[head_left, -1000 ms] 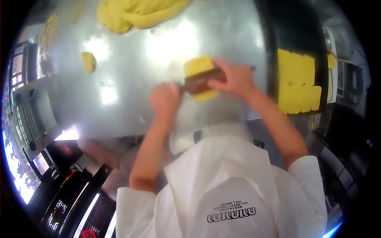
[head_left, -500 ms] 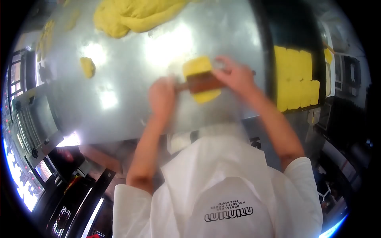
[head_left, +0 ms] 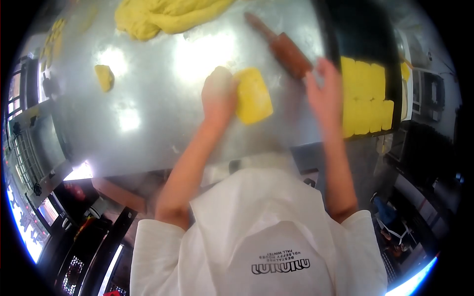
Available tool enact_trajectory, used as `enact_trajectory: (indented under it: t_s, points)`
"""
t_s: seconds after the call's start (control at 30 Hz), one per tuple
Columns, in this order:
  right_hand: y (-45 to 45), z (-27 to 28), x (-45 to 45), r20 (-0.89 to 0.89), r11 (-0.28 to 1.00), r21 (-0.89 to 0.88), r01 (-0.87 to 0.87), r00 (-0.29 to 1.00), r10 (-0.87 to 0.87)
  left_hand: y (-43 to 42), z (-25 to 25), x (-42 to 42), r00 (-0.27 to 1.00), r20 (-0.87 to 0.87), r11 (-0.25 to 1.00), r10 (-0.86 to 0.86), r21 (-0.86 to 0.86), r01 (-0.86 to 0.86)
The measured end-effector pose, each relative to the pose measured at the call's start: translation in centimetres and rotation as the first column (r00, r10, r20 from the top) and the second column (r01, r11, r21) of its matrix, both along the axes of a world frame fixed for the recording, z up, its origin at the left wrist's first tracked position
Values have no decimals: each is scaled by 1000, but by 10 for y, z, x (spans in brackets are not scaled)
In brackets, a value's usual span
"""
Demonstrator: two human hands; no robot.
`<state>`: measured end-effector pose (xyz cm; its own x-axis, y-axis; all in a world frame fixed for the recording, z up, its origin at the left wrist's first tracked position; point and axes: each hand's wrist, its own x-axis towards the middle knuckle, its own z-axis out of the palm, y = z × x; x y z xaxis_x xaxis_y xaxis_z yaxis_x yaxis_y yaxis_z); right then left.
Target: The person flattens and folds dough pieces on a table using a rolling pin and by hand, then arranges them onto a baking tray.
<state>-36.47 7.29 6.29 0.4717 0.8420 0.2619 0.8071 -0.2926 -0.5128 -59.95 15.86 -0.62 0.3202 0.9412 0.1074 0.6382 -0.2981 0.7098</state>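
Observation:
A flattened piece of yellow dough (head_left: 255, 96) lies on the steel table in front of me. My left hand (head_left: 219, 92) is curled at its left edge, fingers closed on the dough there, though the fingertips are hidden. To the right, my right hand (head_left: 324, 93) is at the near end of a brown rolling pin (head_left: 291, 55). The near handle is hidden in that hand, between thumb and fingers. The pin slants away to the upper left, its far handle free.
A large mass of yellow dough (head_left: 168, 17) rests at the table's far side, with a small dough lump (head_left: 104, 78) on the left. On the right, a dark tray (head_left: 363, 42) holds several flat dough pieces (head_left: 365, 98). The steel table's (head_left: 163, 143) near edge is by my apron.
The rolling pin has left the dough and swung to the upper right with my right hand. My left hand has let go of its handle and moved to the dough's left edge.

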Motion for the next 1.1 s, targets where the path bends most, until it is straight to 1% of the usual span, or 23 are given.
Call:
enact_trajectory:
  t_s: [0.03, 0.07, 0.1, 0.17, 0.2, 0.3, 0.33, 0.4, 0.43, 0.5, 0.53, 0.6, 0.7, 0.73, 0.8, 0.83, 0.9, 0.93, 1.0, 1.03, 1.1]
  points:
    - [0, 13, -22, -443, 993, -114, 31, 893, -79, -1, 0, 1, 1000, 11, 999, 8, -44, -8]
    - [5, 10, -34, -759, 989, -107, -102, 651, -15, 0, 0, 1, 1000, -1, 999, 11, -47, -11]
    - [11, 5, -42, -955, 974, -45, -221, 297, 23, 1, 0, 1, 1000, -15, 999, 16, -48, -17]
    - [28, -39, -65, -996, 984, -70, -166, -46, -79, 3, -3, -2, 999, -22, 999, 29, -28, -30]
    - [37, -52, -71, -968, 985, -91, -144, -221, -121, 4, -6, -4, 999, -13, 999, 36, -8, -37]
    - [38, -66, -58, -902, 991, -56, -118, -420, -101, 6, -8, -10, 998, -27, 998, 65, -14, -65]
    - [36, -68, -60, -920, 991, -62, -121, -377, -104, 7, -7, -11, 997, -34, 997, 75, -21, -76]
    - [37, -63, -63, -956, 991, -62, -119, -278, -93, 10, -9, -9, 995, -90, 999, 31, -7, -31]
    - [38, -59, -62, -947, 993, -36, -115, -312, -70, 13, -9, -9, 993, -119, 1000, 11, 3, -11]
    - [37, -49, -65, -919, 993, 8, -114, -393, -37, 15, -2, -13, 997, -77, 999, 4, 46, 0]
    - [36, -55, -68, -914, 993, -9, -120, -402, -57, 14, 2, -15, 998, -59, 998, -5, 61, 9]
    - [39, -64, -67, -909, 992, -35, -121, -409, -82, 15, 4, -15, 996, -92, 1000, -21, 16, 23]
    - [45, -60, -67, -929, 986, -97, -138, -344, -140, 16, 4, -17, 992, -123, 999, -41, -21, 39]
    - [42, -53, -64, -945, 991, -81, -109, -306, -111, 17, 4, -19, 990, -131, 998, -56, -28, 52]
    - [34, -29, -55, -974, 997, -37, -63, -222, -50, 21, 0, -24, 992, -90, 995, -93, 21, 96]
    - [29, -16, -53, -995, 992, -85, -95, -52, -91, 17, -3, -30, 991, -75, 993, -107, 35, 110]
    - [21, 6, -48, -944, 976, -186, -116, 296, -145, 12, 1, -38, 994, -57, 995, -92, -31, 90]
    - [17, 5, -50, -903, 943, -241, -227, 408, -133, 10, 2, -39, 994, -44, 993, -97, -64, 94]
    - [8, -8, -53, -790, 828, -383, -410, 610, -63, 6, -14, -50, 986, 28, 984, -167, 70, 165]
    - [-6, -41, -57, -791, 856, -279, -434, 609, 51, 2, -20, -55, 980, 58, 974, -193, 135, 184]
    - [-12, -36, -69, -650, 832, -360, -422, 753, 101, -13, -7, -62, 975, 44, 973, -217, 93, 212]
